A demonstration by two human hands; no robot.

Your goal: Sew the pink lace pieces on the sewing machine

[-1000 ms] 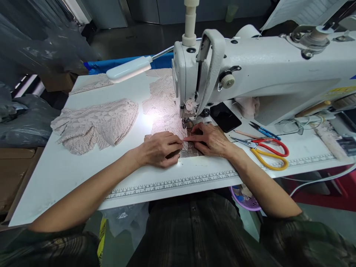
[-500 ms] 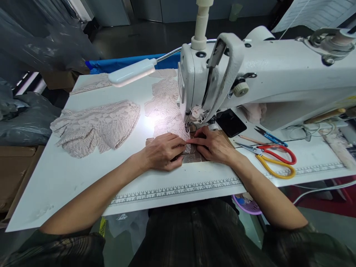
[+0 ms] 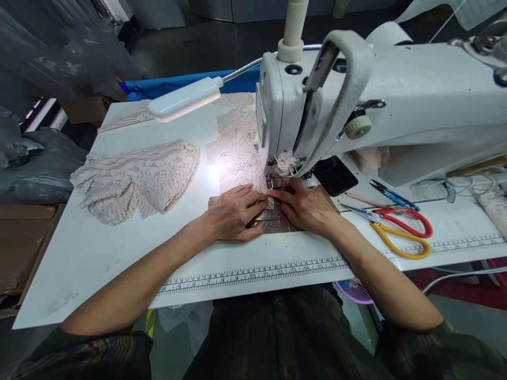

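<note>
A pale pink lace strip (image 3: 238, 153) runs back across the table beside the needle of the white sewing machine (image 3: 317, 95). My left hand (image 3: 236, 214) lies over the lace's near end, fingers curled and closed on it. Facing it, my right hand (image 3: 304, 211) pinches the lace edge close to the presser foot, index finger reaching toward the left fingertips. Both hands rest by the shiny metal plate (image 3: 277, 224) under the needle. The fingers hide part of the lace edge.
More folded lace (image 3: 138, 177) lies on the left of the white table (image 3: 106, 253). A lamp (image 3: 186, 99) hangs over the work. Right of my hands are a black phone (image 3: 336, 175), scissors (image 3: 396, 227) and blue thread snips (image 3: 396, 195). A printed ruler (image 3: 253, 275) lines the front edge.
The lace end between my hands has drawn back toward the presser foot, baring more of the metal plate. My hands stay close together there. The view has shifted slightly.
</note>
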